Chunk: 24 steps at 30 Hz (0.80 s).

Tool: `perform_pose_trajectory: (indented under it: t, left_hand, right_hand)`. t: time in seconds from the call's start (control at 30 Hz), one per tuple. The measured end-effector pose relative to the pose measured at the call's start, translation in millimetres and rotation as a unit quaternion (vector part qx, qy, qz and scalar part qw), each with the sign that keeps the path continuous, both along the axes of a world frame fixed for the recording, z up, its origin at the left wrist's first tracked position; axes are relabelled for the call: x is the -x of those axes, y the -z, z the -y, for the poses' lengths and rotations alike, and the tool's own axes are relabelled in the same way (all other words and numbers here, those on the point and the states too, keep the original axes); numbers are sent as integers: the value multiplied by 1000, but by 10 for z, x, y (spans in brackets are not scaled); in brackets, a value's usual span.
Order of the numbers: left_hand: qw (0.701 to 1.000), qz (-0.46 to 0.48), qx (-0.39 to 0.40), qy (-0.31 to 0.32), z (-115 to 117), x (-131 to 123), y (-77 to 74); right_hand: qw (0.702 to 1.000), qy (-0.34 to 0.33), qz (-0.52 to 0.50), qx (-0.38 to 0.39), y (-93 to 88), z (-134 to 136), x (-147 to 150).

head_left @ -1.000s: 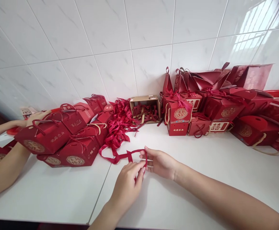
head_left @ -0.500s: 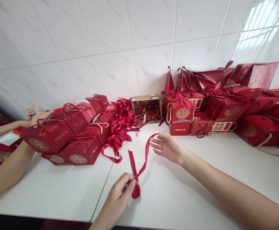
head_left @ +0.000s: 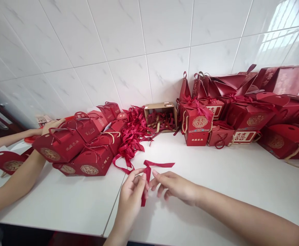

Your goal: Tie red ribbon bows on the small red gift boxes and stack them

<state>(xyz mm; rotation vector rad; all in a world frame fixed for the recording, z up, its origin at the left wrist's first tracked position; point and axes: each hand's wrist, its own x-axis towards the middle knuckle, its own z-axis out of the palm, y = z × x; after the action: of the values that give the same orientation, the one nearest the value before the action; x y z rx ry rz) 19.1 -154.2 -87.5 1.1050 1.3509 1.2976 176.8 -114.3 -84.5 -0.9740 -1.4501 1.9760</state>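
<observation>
A red satin ribbon (head_left: 162, 165) is pinched between the thumb and fingers of my left hand (head_left: 132, 189), above the front of the white table (head_left: 206, 218). One ribbon end points right beyond my fingers, and a folded part hangs below them. Close beside it on the right is my right hand (head_left: 176, 186), with thumb and fingers apart. Its index fingertip reaches up to the ribbon by my left fingers; whether it touches is hard to tell. A heap of loose red ribbons (head_left: 134, 131) lies just behind my hands.
A small cardboard box (head_left: 161, 105) with cut ribbon pieces lies on its side by the tiled wall. Red gift boxes (head_left: 75, 143) are stacked at left, where another person's arms (head_left: 21, 181) reach around them. More red gift boxes (head_left: 199, 123) and bags (head_left: 283, 80) fill the back right.
My right hand has moved down and left, from the ribbon's far end to beside my left hand. The ribbon's long tail, formerly stretched upward, now droops to the right.
</observation>
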Motion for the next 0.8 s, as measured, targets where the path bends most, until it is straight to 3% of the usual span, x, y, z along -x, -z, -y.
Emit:
perform_pose_trajectory:
  t: [0.1, 0.27, 0.57, 0.7, 0.8]
  left_hand:
    - [998, -29, -5, 49, 27, -77, 38]
    - [995, -51, 0, 84, 82, -139, 102]
    - [996, -63, 10, 66, 244, -138, 60]
    - [998, -35, 16, 47, 312, -82, 46]
    - [999, -33, 17, 18, 370, 32, 27]
  right_hand:
    - [984, 42, -155, 79, 39, 73, 73]
    - [956, 101, -236, 139, 4, -22, 13]
    - [925, 257, -235, 153, -50, -457, -275]
    - [905, 326, -236, 136, -63, -624, -414]
    - [896, 356, -246, 104, -172, -669, -530]
